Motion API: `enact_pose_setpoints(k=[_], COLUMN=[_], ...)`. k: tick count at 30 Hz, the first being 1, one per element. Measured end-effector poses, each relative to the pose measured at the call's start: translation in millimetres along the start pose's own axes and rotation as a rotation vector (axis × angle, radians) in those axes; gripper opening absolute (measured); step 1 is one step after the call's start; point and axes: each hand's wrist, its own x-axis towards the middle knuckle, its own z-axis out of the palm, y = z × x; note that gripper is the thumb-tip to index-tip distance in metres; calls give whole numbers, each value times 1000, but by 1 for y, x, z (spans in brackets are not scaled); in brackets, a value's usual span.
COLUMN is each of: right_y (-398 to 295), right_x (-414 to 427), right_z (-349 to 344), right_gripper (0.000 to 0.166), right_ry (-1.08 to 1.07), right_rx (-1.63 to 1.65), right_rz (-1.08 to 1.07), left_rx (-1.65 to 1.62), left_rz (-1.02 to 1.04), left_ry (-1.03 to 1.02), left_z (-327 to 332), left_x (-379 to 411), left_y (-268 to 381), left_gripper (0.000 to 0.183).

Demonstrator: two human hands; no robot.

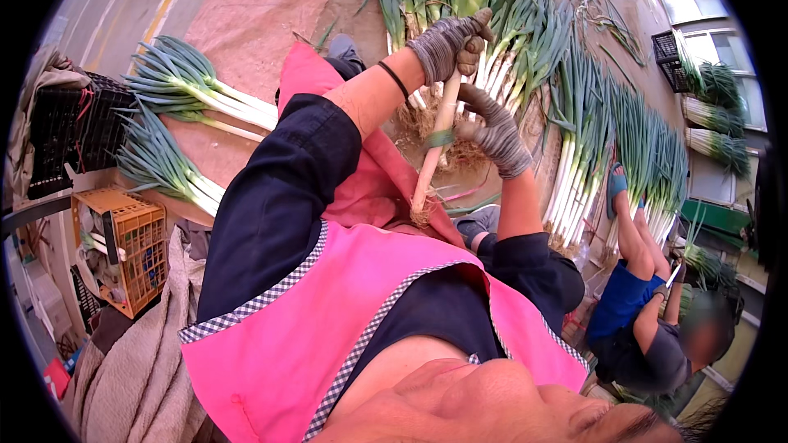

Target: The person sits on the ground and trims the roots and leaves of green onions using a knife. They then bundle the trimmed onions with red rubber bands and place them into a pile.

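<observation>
My left hand (452, 49), in a grey knitted glove, is wrapped around the upper shaft of a thick long green onion (446, 104). Its green leaves point away from me, and its rooted end slants down towards my lap. Around the pale shaft runs a green band (439, 138); whether it is leaf or tape I cannot tell. Close beside the shaft, by this band, is my right hand (497, 132), gloved the same way, thumb and fingers curved and apart. Just beyond both hands lies a pile of green onions (517, 43) with roots on.
More green onions lie in rows (585, 135) to the right and in bunches (203, 89) on the left matting (246, 24). Black crates (80, 123) and an orange crate (138, 246) stand at left. At far right a co-worker (646, 332) holds a knife (674, 275).
</observation>
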Motion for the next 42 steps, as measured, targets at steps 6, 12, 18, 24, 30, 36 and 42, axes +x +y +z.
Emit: enact_pose_setpoints(k=[6,12,18,24,30,36,42], right_y=[-6,-7,-24,2,4,-2,52], right_x=[-38,-110,-43,-15,-25,-150,-211], right_z=[30,32,9,27,28,22,3], right_gripper=[28,13,59,43,18,13,31], right_ry=[158,-52,208,118,336,12,120], right_rx=[-757,-805,-169,674,-182,-321,-469], right_rz=[-328,-24,-50,250,-62,288,553], left_rx=[95,-55,-310,-459,-249,-299,-230], left_rz=[192,179,28,-98,33,384,378], left_ry=[322,292,-195,-387,-38,178,346], left_z=[-7,-22,-27,-20,-26,-96,-107], left_x=[-1,7,10,5,3,-3,27], left_y=[12,23,20,20,27,99,81], left_gripper=[35,28,29,30,31,30,30])
